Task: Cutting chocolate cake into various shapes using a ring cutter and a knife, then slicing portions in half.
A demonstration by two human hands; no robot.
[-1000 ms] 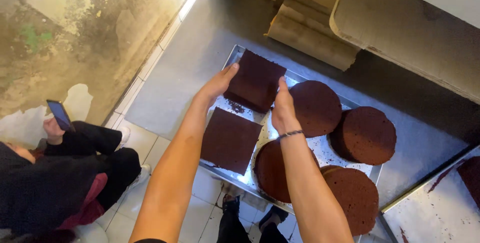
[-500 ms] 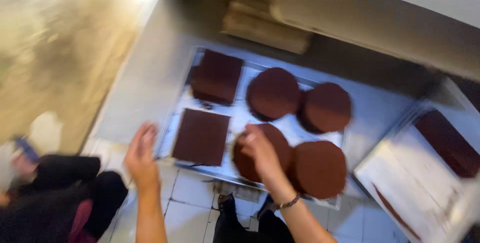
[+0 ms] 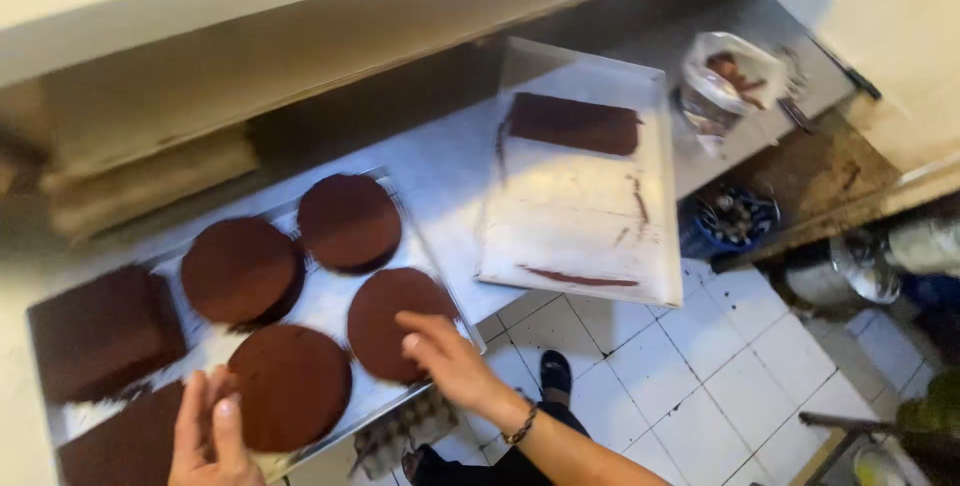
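Hands hovered low over a metal tray [image 3: 420, 246] of dark chocolate cakes on the steel desk [image 3: 450, 161]. The right hand [image 3: 445, 356] lay with fingers spread on the near edge of one round cake [image 3: 385, 311] at the tray's front right corner, holding nothing. The left hand [image 3: 208, 436] stood at the tray's near rim, fingers loosely together and empty, touching the front round cake [image 3: 295, 381]. Two more round cakes [image 3: 240, 268] sat behind, and square cakes [image 3: 100, 331] filled the tray's left end. Just right of the tray, a white board [image 3: 590, 216] carried a flat brown slab [image 3: 575, 124] at its far end. Beyond it lay a clear bag [image 3: 730, 76].
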